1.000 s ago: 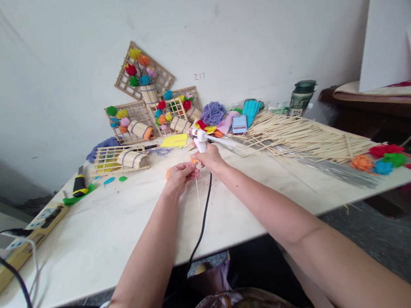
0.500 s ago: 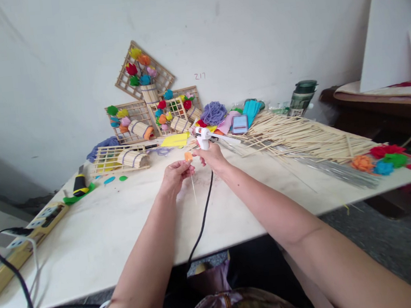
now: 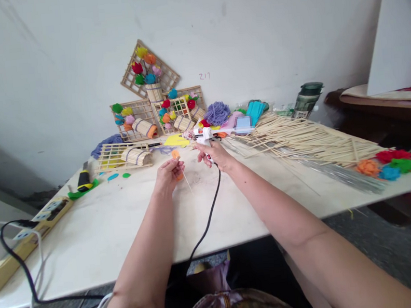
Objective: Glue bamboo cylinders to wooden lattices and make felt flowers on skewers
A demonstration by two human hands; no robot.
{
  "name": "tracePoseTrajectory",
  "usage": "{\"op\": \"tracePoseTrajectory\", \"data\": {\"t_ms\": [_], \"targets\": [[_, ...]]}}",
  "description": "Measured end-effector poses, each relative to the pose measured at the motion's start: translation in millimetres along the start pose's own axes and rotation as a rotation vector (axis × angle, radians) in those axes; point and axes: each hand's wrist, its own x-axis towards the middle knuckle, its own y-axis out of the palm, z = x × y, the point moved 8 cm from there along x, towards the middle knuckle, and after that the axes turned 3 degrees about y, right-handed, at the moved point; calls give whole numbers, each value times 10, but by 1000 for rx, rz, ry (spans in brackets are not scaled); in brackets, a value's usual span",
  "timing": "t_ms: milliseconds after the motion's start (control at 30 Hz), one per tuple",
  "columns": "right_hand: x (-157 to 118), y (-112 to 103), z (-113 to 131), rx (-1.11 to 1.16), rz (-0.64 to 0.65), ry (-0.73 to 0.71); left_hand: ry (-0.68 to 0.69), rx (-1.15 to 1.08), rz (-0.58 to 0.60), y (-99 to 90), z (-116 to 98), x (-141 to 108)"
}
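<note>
We have the white glue gun (image 3: 204, 134) in our right hand (image 3: 220, 155), raised over the tabletop (image 3: 238, 228), and we place everything else by it. The right fingers are partly curled around its handle; how hard they grip, we cannot tell. From that handle the black cord (image 3: 213, 204) hangs toward us. To the left of the glue gun and a little nearer to us, our left hand (image 3: 166, 176) pinches a thin pale stick (image 3: 186, 179), the fingers closed on it. A small orange piece (image 3: 175, 154) sits at the stick's upper end, just above those fingers and apart from the glue gun. More orange shows below them, too hidden for us to say whether it belongs to the same piece.

Just beyond the glue gun, to its left, we see a yellow sheet (image 3: 174, 140); behind it, slightly right, lies a heap of purple yarn (image 3: 217, 113). Lattice frames with colourful flowers (image 3: 148, 59) stand behind the glue gun on the left, the highest one tilted against the wall. To the glue gun's right spread loose wooden sticks (image 3: 298, 133), with silvery wires (image 3: 353, 177) along their near side. Far left of the glue gun we find a black-and-yellow knife (image 3: 84, 180) and, nearer us, a power strip (image 3: 28, 241)
</note>
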Motion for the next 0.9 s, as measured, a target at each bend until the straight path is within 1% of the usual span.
{"op": "tracePoseTrajectory", "data": {"t_ms": [133,267,467,900], "targets": [[-28,77,8,-27,82,6,-1,0,-12,-23,-4,3],[-53,131,-5,-57,127,39,3,1,-22,-40,-3,10],[-62,154,-32,-104,132,60,20,12,-44,-53,-27,3],[-78,195,6,-180,176,24,27,-5,-50,-50,-53,-13]]}}
